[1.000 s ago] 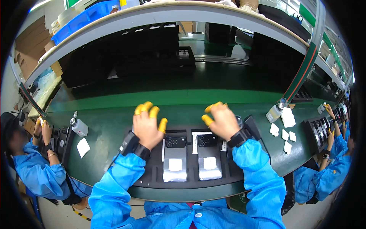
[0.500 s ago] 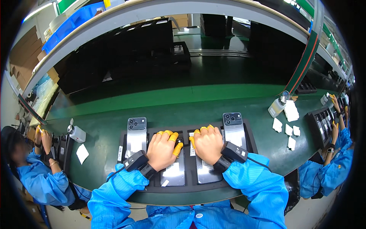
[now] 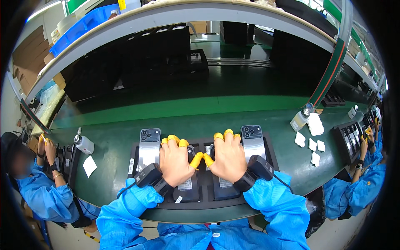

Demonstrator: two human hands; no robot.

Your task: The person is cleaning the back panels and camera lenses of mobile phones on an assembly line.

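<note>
My left hand (image 3: pixel 177 162) lies palm down over the left inner phone (image 3: pixel 189 195), a dark slab with a small label, in the black tray (image 3: pixel 207 200). My right hand (image 3: pixel 227 160) rests likewise over the right inner phone (image 3: pixel 223 193). Yellow finger cots cover the fingertips. Both hands have fingers stretched forward and thumbs pointing inward, the thumb tips almost meeting. Under the palms, contact with the phones is hidden. Beside the hands stand a left outer phone (image 3: pixel 149 150) and a right outer phone (image 3: pixel 253 143), each showing a camera block.
White bottles (image 3: pixel 84 144) (image 3: pixel 299 119) stand to either side. Loose white wipes (image 3: pixel 315 125) lie on the green table at right, and one white sheet (image 3: pixel 89 167) at left. Co-workers' blue sleeves (image 3: pixel 48 196) (image 3: pixel 366 179) show at both edges. A shelf (image 3: pixel 187 12) spans above.
My fingers have straightened from a more curled pose, and both thumbs have moved inward toward each other. Glare on the inner phones has faded, so they look darker.
</note>
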